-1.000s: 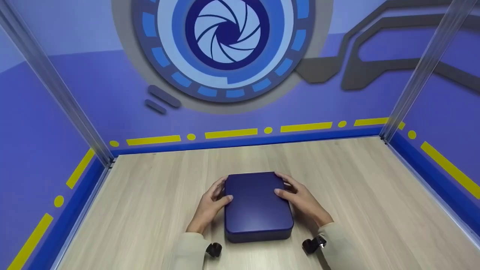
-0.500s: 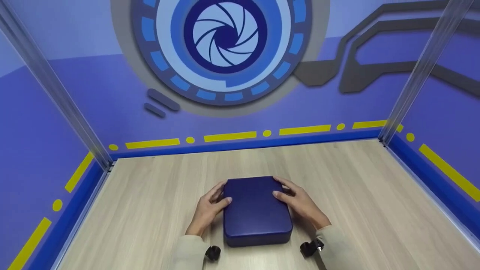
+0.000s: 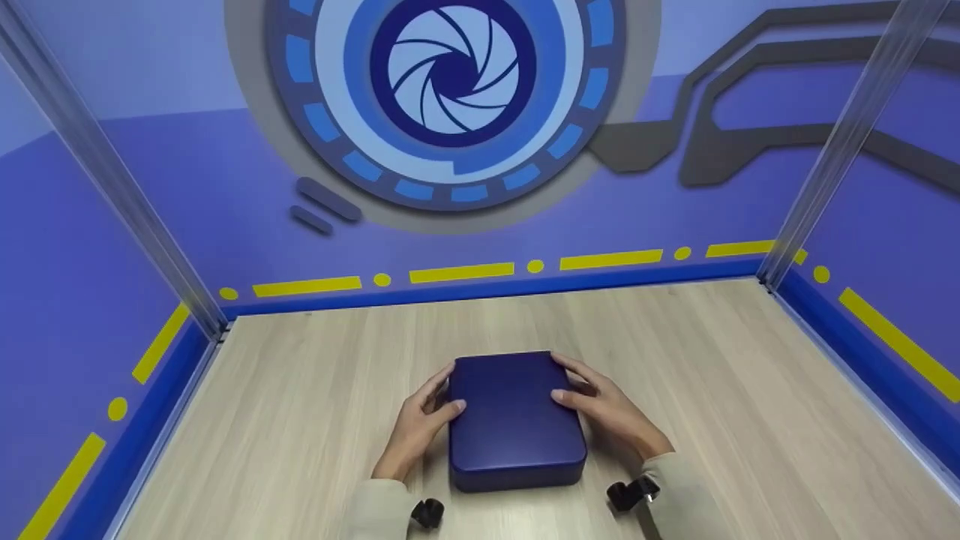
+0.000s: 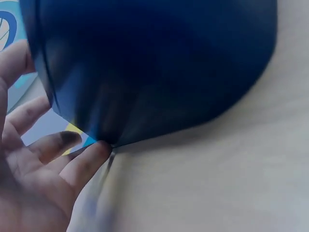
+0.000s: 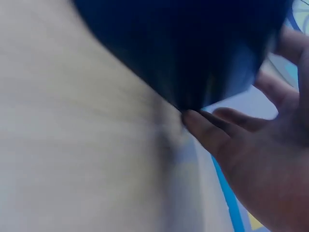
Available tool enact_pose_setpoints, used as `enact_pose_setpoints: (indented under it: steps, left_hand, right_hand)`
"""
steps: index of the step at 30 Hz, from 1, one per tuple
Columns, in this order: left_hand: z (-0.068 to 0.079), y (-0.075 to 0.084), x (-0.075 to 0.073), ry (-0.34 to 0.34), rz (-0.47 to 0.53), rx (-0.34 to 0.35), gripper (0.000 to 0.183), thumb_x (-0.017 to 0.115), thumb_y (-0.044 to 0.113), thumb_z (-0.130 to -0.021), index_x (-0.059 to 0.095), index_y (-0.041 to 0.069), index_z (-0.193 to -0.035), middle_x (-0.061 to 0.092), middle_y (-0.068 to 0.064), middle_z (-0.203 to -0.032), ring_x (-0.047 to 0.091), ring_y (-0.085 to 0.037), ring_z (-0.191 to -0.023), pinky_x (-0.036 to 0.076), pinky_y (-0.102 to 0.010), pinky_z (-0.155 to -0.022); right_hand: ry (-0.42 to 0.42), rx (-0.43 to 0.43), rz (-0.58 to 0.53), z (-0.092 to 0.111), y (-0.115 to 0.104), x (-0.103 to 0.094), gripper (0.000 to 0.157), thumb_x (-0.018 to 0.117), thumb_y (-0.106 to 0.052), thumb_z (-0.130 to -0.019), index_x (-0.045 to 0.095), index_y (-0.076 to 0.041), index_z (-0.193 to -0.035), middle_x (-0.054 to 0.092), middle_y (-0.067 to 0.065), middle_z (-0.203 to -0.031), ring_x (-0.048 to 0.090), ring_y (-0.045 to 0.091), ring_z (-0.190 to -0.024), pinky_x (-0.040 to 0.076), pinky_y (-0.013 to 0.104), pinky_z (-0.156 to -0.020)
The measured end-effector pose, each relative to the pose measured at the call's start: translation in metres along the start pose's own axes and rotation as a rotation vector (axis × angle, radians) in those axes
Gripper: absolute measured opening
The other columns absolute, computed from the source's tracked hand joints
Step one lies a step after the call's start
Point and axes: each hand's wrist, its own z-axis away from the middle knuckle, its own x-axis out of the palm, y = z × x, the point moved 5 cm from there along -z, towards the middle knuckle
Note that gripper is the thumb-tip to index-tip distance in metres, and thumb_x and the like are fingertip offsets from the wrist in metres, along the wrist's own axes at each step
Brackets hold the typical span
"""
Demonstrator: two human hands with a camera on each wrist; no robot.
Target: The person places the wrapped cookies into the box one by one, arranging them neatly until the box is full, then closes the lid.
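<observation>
A dark blue box (image 3: pixel 517 420) with rounded corners and a smooth top lies on the table in the head view. My left hand (image 3: pixel 417 426) holds its left side, the thumb over the top edge and the fingers along the side. On the opposite side my right hand (image 3: pixel 616 414) grips it the same way, its index finger reaching the far right corner. In the left wrist view, fingertips (image 4: pixel 99 152) touch the lower edge of the box. Fingertips (image 5: pixel 193 121) are likewise at its bottom edge in the right wrist view. What the box contains is hidden.
Around the box spreads a light wood-grain tabletop (image 3: pixel 315 390). Blue printed panels (image 3: pixel 195 195) enclose it at the back and sides, with metal posts (image 3: pixel 127 172) at the back corners. A black clip-like mount (image 3: pixel 429 513) sits by each cuff.
The head view has shifted slightly, so the scene sits a little lower in the frame. Both hands keep their hold on the box, which stays in place on the table.
</observation>
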Motion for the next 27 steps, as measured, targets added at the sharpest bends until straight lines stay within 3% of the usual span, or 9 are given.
enact_pose_setpoints:
  steps: [8,13,20,27]
  left_hand:
    - [0.019,0.008,0.002,-0.189,-0.015,-0.057,0.083,0.084,0.024,-0.094,0.042,0.023,-0.165,0.018,-0.016,-0.175,0.021,-0.039,-0.159,0.026,-0.045,-0.128]
    - [0.030,0.010,0.003,-0.270,0.015,-0.104,0.093,0.086,0.024,-0.091,0.035,0.025,-0.168,0.013,-0.018,-0.176,0.015,-0.038,-0.160,0.025,-0.045,-0.128]
    - [0.032,0.005,0.006,-0.283,0.045,-0.113,0.093,0.087,0.023,-0.090,0.035,0.028,-0.168,0.013,-0.014,-0.176,0.013,-0.034,-0.161,0.024,-0.041,-0.127]
    - [0.033,0.007,0.008,-0.280,0.037,-0.116,0.095,0.088,0.023,-0.090,0.034,0.027,-0.168,0.013,-0.015,-0.176,0.013,-0.036,-0.161,0.024,-0.044,-0.128]
  right_hand:
    - [-0.190,-0.014,0.035,0.020,-0.003,-0.004,0.093,0.084,-0.029,-0.093,0.031,-0.024,-0.169,0.018,0.017,-0.175,0.021,0.048,-0.157,0.026,0.067,-0.123]
    - [-0.248,-0.043,0.016,0.028,-0.002,-0.007,0.097,0.085,-0.024,-0.092,0.028,-0.023,-0.170,0.016,0.018,-0.175,0.020,0.047,-0.157,0.025,0.062,-0.125]
    - [-0.250,-0.036,-0.014,0.031,0.004,-0.010,0.097,0.085,-0.022,-0.091,0.028,-0.024,-0.170,0.015,0.017,-0.175,0.022,0.047,-0.156,0.030,0.057,-0.124]
    - [-0.226,-0.009,0.007,0.037,0.003,-0.010,0.093,0.084,-0.028,-0.093,0.031,-0.025,-0.169,0.018,0.018,-0.175,0.025,0.049,-0.155,0.032,0.059,-0.123]
